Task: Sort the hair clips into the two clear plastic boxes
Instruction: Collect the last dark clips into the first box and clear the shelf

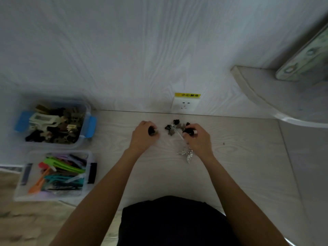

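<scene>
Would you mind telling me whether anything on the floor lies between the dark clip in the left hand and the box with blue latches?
Nothing visible does. The left hand grips a dark clip, and the floor between it and the box with blue latches looks bare.

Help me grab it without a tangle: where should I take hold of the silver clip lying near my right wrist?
Pinch the silver clip at its lower tip, which sticks out toward you, clear of the right hand. Come from the near side with the left hand, probably after dropping its dark clip.

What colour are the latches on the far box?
Blue, on the far box holding dark claw clips; head view shows it.
</scene>
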`<state>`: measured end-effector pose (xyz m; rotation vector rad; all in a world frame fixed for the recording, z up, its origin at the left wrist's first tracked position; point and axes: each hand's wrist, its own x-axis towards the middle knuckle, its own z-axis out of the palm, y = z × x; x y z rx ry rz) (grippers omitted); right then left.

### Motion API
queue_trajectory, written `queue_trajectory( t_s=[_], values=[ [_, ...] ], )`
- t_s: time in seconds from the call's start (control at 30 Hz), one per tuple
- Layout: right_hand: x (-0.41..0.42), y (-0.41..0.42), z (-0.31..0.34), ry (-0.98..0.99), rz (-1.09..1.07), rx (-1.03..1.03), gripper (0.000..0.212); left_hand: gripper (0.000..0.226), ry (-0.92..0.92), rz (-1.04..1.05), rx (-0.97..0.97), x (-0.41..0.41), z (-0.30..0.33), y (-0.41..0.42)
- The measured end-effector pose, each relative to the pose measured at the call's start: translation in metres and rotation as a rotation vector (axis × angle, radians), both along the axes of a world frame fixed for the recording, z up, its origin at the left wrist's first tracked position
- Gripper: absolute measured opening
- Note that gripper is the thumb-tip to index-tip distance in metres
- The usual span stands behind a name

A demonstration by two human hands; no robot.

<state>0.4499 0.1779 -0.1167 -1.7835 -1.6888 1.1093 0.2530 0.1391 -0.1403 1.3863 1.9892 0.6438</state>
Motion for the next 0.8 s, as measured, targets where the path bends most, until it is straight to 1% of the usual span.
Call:
queue_trajectory(
  t_s=[0.07,0.13,0.2,0.3,0.37,0.47,0.57,0.63,0.73,0.8],
  values=[
    [-0.011,-0.006,0.009,0.156,-0.049,-0.102,0.018,0.023,-0.060,0.030,0.114,-0.009,0.018,-0.012],
    [-0.033,-0.010,0.019,0.242,0.008,-0.137,0.017,0.024,-0.072,0.041,0.244,-0.027,0.040,-0.027],
    [-0.070,-0.017,0.029,0.300,0.123,-0.147,0.016,0.026,-0.013,0.061,0.319,-0.060,0.060,-0.048],
    [-0.132,-0.028,0.042,0.351,0.285,-0.166,0.016,0.026,0.146,0.136,0.340,-0.114,0.075,-0.077],
    [-0.175,-0.032,0.051,0.326,0.387,-0.123,0.018,0.029,0.216,0.212,0.268,-0.147,0.079,-0.095],
    [-0.235,-0.037,0.060,0.277,0.537,-0.006,0.020,0.040,0.240,0.309,0.130,-0.185,0.084,-0.116],
    [-0.277,-0.037,0.062,0.184,0.650,0.099,0.020,0.058,0.236,0.321,0.054,-0.204,0.086,-0.123],
    [-0.292,-0.036,0.058,0.080,0.702,0.166,0.028,0.065,0.243,0.272,0.052,-0.212,0.084,-0.124],
    [-0.302,-0.038,0.054,-0.018,0.754,0.220,0.041,0.058,0.277,0.241,0.089,-0.222,0.080,-0.125],
    [-0.296,-0.040,0.053,-0.024,0.749,0.229,0.042,0.046,0.304,0.240,0.159,-0.222,0.078,-0.123]
  ],
)
